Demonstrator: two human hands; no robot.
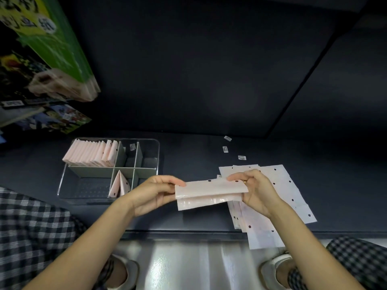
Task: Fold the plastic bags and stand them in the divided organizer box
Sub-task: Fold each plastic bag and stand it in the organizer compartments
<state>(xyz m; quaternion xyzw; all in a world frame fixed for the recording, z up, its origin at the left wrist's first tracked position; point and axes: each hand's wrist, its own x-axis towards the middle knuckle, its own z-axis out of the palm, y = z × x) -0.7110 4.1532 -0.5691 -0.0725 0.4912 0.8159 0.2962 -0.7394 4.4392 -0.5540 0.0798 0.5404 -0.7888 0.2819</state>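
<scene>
One organizer box point(156, 149), one half-folded bag point(209, 192) held up, two folded triangles point(120, 184), three small labels point(225, 149), and two hands.

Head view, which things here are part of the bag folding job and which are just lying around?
Part of the job:
half-folded pink bag, held by left hand and right hand
stack of flat bags
divided organizer box
folded bags in the box

Lying about:
small labels
green packages

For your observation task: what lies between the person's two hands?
In the head view, a folded pink bag spans from left hand to right hand, each gripping one end.
</scene>
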